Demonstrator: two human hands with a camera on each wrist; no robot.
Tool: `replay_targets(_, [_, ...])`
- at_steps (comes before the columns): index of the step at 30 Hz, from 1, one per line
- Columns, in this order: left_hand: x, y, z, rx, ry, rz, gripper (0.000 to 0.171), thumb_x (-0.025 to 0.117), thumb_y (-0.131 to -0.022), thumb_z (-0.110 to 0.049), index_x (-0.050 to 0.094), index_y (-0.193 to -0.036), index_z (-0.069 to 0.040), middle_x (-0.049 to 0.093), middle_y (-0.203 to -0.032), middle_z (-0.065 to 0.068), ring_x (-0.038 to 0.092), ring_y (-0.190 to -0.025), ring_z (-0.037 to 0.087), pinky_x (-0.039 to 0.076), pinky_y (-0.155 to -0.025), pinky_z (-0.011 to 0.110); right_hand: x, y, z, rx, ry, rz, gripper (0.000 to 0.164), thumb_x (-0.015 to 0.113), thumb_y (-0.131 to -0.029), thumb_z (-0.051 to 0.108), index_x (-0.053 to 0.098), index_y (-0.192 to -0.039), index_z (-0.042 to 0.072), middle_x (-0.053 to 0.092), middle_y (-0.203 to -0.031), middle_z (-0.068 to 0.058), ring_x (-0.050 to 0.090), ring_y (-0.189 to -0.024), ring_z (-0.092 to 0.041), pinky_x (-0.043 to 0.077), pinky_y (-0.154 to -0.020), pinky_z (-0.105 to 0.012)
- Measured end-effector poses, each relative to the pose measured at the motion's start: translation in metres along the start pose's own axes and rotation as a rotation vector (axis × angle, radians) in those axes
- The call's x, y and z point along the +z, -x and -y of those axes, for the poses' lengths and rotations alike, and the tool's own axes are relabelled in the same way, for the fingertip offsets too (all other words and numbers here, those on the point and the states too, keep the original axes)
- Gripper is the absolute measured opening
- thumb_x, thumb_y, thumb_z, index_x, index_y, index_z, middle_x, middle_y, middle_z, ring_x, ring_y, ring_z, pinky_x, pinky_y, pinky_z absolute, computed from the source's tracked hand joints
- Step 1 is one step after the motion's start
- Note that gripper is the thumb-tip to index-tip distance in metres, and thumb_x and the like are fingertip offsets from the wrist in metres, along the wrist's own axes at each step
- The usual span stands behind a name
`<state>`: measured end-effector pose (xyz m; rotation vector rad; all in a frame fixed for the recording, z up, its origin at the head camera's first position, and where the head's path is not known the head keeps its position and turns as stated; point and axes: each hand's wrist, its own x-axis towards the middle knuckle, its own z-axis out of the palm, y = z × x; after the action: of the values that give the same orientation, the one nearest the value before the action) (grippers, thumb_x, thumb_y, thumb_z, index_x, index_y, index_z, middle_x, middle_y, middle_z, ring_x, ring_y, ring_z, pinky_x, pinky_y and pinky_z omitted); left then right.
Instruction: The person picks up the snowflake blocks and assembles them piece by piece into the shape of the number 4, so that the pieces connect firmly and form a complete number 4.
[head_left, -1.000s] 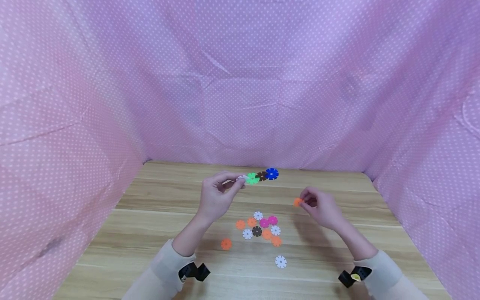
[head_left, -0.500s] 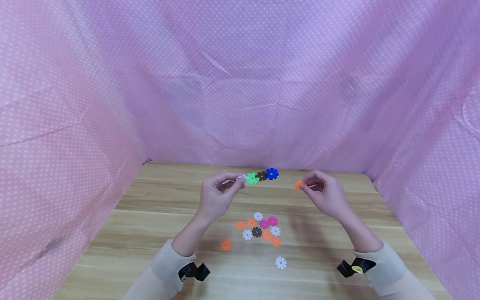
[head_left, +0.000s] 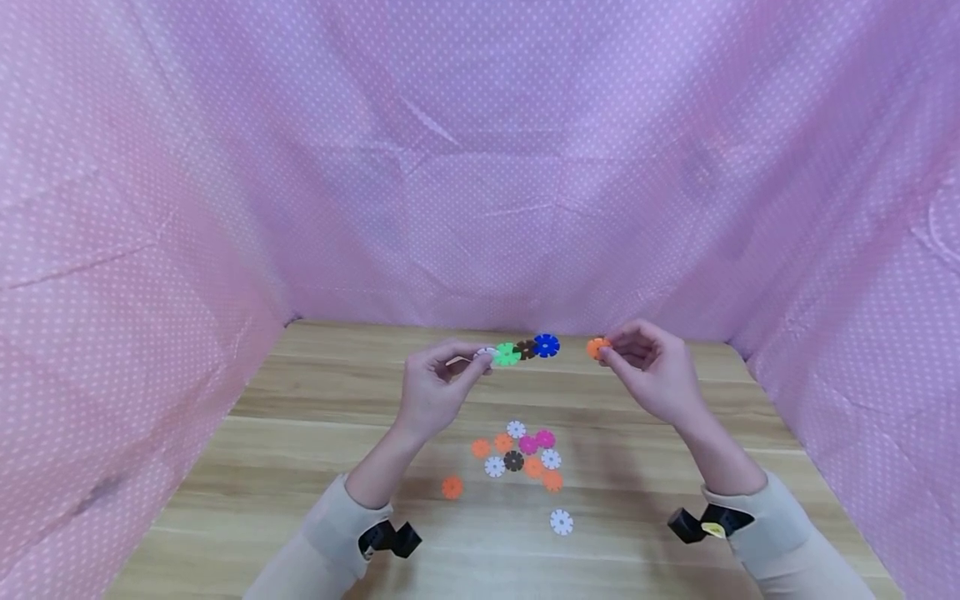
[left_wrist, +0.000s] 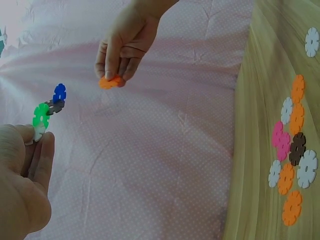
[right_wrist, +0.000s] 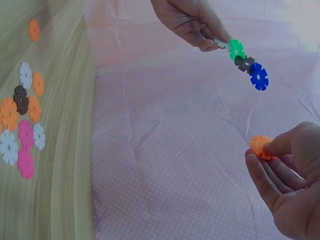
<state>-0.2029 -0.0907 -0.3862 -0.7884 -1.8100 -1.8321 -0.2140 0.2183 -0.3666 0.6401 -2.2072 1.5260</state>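
My left hand [head_left: 435, 389] pinches a white notched disc [left_wrist: 39, 132] at the end of a joined row of discs. From there the row runs through a green disc [head_left: 507, 354] and a dark brown disc [right_wrist: 245, 63] to a blue disc [head_left: 547, 345] at its free end. Thumb and fingers of my right hand [head_left: 660, 375] grip a single orange notched disc [right_wrist: 261, 146], its slots partly showing. A gap separates the orange disc from the blue one. Both hands are raised above the table.
Below the hands, loose notched discs lie on the wooden table [head_left: 315, 467]: several orange, several white, a pink pair [head_left: 537, 442] and a brown one [head_left: 513, 461]. One white disc [head_left: 561, 522] sits nearest the front. Pink dotted cloth [head_left: 480, 233] encloses the back and sides.
My right hand has risen with the orange disc, to about the height of the blue disc. The left hand and its row have stayed almost still.
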Motion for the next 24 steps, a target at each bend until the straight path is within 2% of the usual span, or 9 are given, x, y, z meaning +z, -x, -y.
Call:
replay_targets(5, [0.000,0.000,0.000,-0.001,-0.008,0.002,0.009,0.074,-0.093,0.010,0.077,-0.101,0.011,0.077,-0.097,0.029,0.078,-0.079,0.016,0.071,-0.087,0.032,0.003,-0.002,0.009,-0.036,-0.066,-0.006,0.017,0.073,-0.091,-0.016,0.071,-0.105,-0.008,0.079,-0.094,0.010,0.078,-0.081,-0.006,0.070,-0.072,-0.024])
replay_targets(10, [0.000,-0.001,0.000,-0.002,0.000,0.014,0.009,0.074,-0.093,0.009,0.077,-0.102,0.011,0.078,-0.098,0.028,0.079,-0.080,0.021,0.071,-0.086,0.035,0.005,-0.004,0.017,-0.081,-0.117,-0.013,0.020,0.071,-0.090,-0.020,0.073,-0.108,-0.011,0.081,-0.097,0.008,0.078,-0.084,-0.006,0.070,-0.073,-0.022])
replay_targets(12, [0.001,-0.002,0.000,0.000,0.005,0.017,0.009,0.074,-0.093,0.009,0.076,-0.102,0.011,0.078,-0.097,0.028,0.079,-0.079,0.028,0.072,-0.085,0.035,0.006,-0.005,0.019,-0.089,-0.144,-0.011,0.020,0.070,-0.090,-0.020,0.072,-0.108,-0.012,0.081,-0.098,0.007,0.078,-0.084,-0.006,0.070,-0.074,-0.022])
replay_targets(17, [0.000,-0.001,0.000,-0.001,0.008,0.017,0.010,0.074,-0.092,0.012,0.076,-0.101,0.012,0.077,-0.098,0.029,0.079,-0.079,0.026,0.072,-0.082,0.033,0.010,-0.006,0.023,-0.095,-0.206,0.007,0.019,0.069,-0.089,-0.022,0.070,-0.107,-0.014,0.081,-0.099,0.004,0.078,-0.086,-0.008,0.070,-0.077,-0.024])
replay_targets(19, [0.000,-0.001,0.000,-0.001,0.004,0.015,0.010,0.075,-0.091,0.012,0.076,-0.101,0.012,0.077,-0.098,0.030,0.079,-0.079,0.023,0.072,-0.083,0.033,0.011,-0.006,0.024,-0.100,-0.203,0.019,0.019,0.069,-0.089,-0.022,0.070,-0.107,-0.014,0.081,-0.099,0.004,0.078,-0.086,-0.008,0.070,-0.078,-0.023])
replay_targets(24, [0.001,-0.001,-0.001,0.000,0.000,0.011,0.010,0.075,-0.091,0.012,0.077,-0.101,0.012,0.078,-0.098,0.029,0.078,-0.078,0.035,0.071,-0.084,0.033,0.013,-0.006,0.026,-0.114,-0.137,0.057,0.018,0.071,-0.090,-0.018,0.072,-0.107,-0.011,0.080,-0.100,0.010,0.077,-0.087,-0.005,0.069,-0.079,-0.020])
